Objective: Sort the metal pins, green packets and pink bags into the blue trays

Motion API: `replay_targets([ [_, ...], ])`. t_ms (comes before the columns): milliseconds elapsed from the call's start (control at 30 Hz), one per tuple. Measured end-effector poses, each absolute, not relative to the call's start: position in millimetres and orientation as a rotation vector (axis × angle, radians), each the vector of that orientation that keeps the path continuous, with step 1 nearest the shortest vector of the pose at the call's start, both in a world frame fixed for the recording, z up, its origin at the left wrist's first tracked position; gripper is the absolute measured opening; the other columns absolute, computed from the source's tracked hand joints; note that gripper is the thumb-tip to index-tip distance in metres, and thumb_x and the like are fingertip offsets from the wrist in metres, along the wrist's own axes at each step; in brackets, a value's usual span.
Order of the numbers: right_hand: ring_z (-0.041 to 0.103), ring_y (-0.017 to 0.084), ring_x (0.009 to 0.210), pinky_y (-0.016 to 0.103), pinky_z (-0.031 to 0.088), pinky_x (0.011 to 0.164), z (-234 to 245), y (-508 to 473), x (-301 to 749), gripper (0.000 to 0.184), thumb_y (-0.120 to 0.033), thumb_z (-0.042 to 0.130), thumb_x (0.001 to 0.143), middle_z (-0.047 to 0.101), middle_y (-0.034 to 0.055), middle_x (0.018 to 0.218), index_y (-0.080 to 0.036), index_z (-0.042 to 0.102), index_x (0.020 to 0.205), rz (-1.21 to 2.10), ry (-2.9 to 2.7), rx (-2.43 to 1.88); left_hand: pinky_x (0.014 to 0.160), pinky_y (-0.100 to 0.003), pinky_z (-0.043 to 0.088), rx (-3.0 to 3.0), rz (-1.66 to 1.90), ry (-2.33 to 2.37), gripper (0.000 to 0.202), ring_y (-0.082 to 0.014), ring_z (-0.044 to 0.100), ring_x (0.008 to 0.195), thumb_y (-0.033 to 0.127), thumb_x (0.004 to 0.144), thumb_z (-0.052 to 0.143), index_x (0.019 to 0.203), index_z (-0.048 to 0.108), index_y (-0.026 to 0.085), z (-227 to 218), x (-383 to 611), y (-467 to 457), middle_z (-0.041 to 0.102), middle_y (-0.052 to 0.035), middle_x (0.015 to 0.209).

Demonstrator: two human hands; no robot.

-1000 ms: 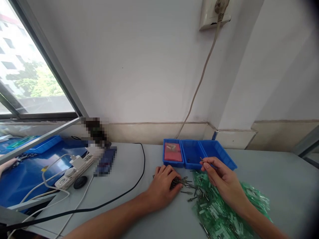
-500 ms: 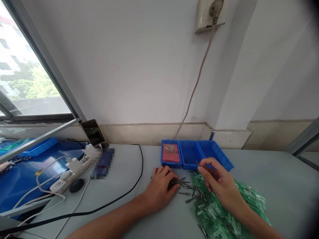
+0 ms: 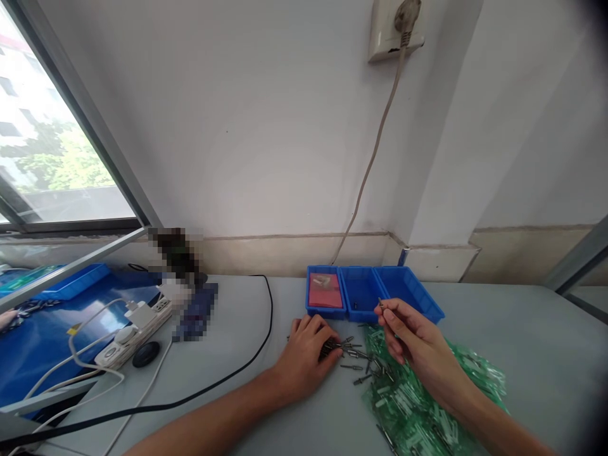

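My right hand [image 3: 411, 335] is raised above a green plastic bag, near the front of the blue trays. Thumb and fingers pinch a small metal pin [image 3: 380, 304], its tip pointing up. My left hand [image 3: 308, 354] rests on the table, fingers curled around a heap of similar metal pins that it partly covers. More loose metal pins [image 3: 358, 356], thin with a thicker collar, spill from under that hand toward the bag. Under my right forearm spreads the green plastic bag [image 3: 403, 405], with many small packed parts showing through it.
Three joined blue trays [image 3: 409, 288] stand by the wall; the left one holds a red sheet [image 3: 325, 294] and a small clear bag. A black cable [image 3: 190, 398] crosses the table at left, near a power strip [image 3: 114, 351] and a black mouse-like object [image 3: 146, 354].
My right hand has turned the metal pin from pointing left to pointing up, with its fingers drawn closer together. My left hand stays on the heap.
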State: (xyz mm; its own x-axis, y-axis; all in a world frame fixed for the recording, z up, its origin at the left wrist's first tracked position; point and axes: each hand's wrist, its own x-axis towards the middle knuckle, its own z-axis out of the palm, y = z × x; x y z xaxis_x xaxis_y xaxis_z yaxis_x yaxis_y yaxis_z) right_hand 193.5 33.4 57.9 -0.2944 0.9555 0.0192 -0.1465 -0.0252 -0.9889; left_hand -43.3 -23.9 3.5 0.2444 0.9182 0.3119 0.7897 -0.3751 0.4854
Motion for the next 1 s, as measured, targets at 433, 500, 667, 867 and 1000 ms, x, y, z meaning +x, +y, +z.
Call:
replay_targets([
  [433,0.039,0.013,0.053,0.027,0.035,0.05,48,35,197,0.046,-0.066,0.077,0.092,0.045,-0.007,0.06,-0.024,0.063,0.106,1.461,-1.408,-0.967,0.098,-0.042,0.04,2.3,0.806,1.612,0.011,-0.0249,0.059,0.113,0.027,0.103,0.071,0.114,0.069,0.026,5,-43,-23,0.067,-0.0031,0.118],
  [500,0.039,0.013,0.054,0.027,0.036,0.051,50,34,197,0.045,-0.066,0.078,0.09,0.045,-0.0063,0.062,-0.025,0.063,0.102,1.434,-1.441,-0.974,0.098,-0.042,0.04,2.303,0.802,1.608,0.011,-0.025,0.059,0.114,0.027,0.104,0.07,0.114,0.068,0.026,5,-43,-23,0.067,-0.0035,0.119],
  [667,0.042,0.014,0.056,0.028,0.035,0.053,51,33,197,0.043,-0.065,0.08,0.088,0.048,-0.005,0.068,-0.025,0.064,0.095,1.371,-1.512,-0.999,0.096,-0.041,0.04,2.311,0.792,1.624,0.008,-0.0249,0.06,0.113,0.027,0.104,0.069,0.112,0.069,0.026,5,-44,-23,0.067,-0.0032,0.117],
  [867,0.044,0.015,0.06,0.028,0.034,0.056,47,35,196,0.041,-0.063,0.08,0.09,0.05,-0.0039,0.071,-0.025,0.067,0.096,1.29,-1.548,-1.03,0.096,-0.041,0.039,2.312,0.769,1.628,0.01,-0.0249,0.059,0.112,0.026,0.102,0.072,0.112,0.069,0.026,5,-43,-22,0.067,-0.0021,0.118],
  [1000,0.042,0.013,0.059,0.028,0.035,0.056,49,31,194,0.041,-0.063,0.076,0.093,0.052,-0.0035,0.074,-0.024,0.067,0.103,1.404,-1.477,-0.973,0.096,-0.041,0.039,2.305,0.773,1.618,0.01,-0.025,0.059,0.112,0.026,0.103,0.071,0.112,0.068,0.026,4,-43,-22,0.067,-0.002,0.117],
])
